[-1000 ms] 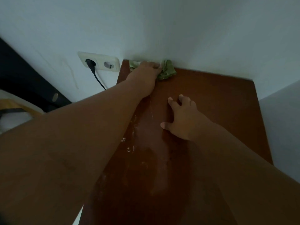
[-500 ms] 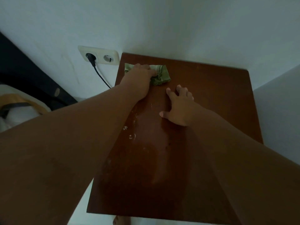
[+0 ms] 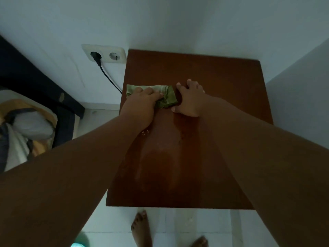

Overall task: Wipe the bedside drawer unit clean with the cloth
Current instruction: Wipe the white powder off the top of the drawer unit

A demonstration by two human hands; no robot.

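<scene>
The green cloth [image 3: 167, 97] lies folded on the bedside drawer unit [image 3: 222, 77], at the top's left edge and about midway between its back and front. Its long axis runs across the top, parallel to the back edge. The left hand [image 3: 140, 102] presses on it, fingers [image 3: 156, 94] together and laid flat over the fabric. The right hand [image 3: 189, 102] is braced just right of the cloth, fingers apart. The next stroke probably heads for the front edge. No writing is readable.
</scene>
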